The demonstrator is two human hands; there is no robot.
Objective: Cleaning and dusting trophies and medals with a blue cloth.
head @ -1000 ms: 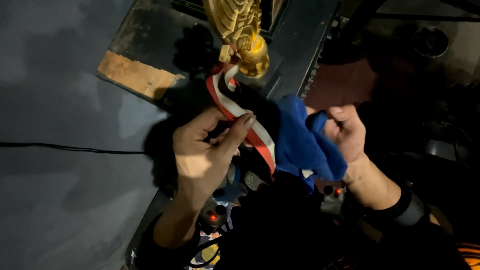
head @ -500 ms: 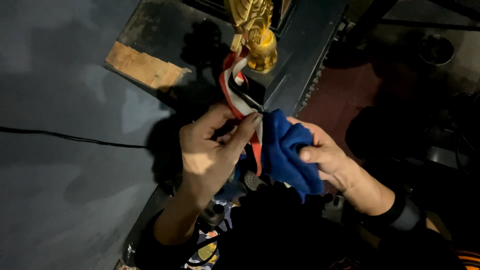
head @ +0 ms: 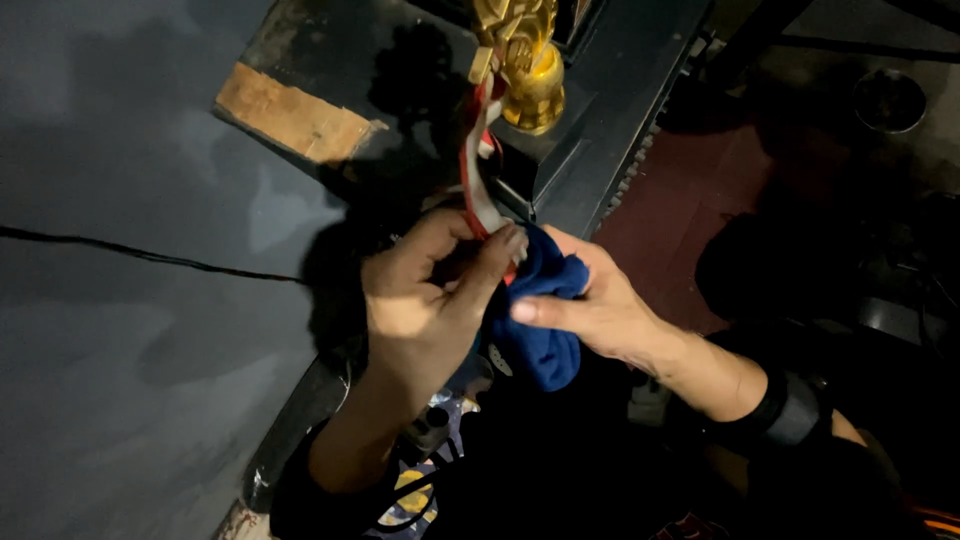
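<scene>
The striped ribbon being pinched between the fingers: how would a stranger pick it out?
Start at the shiny gold trophy standing on the dark black base at the top of the view. The red and white ribbon hangs down from it to the left hand, which pinches it beside the blue cloth in the right hand. Nothing else here is striped.

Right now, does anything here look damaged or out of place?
Yes: the dark shelf under the gold trophy has a bare brown patch where the surface looks torn away. Otherwise, the left hand pinches the ribbon and the right hand holds a blue cloth.
</scene>
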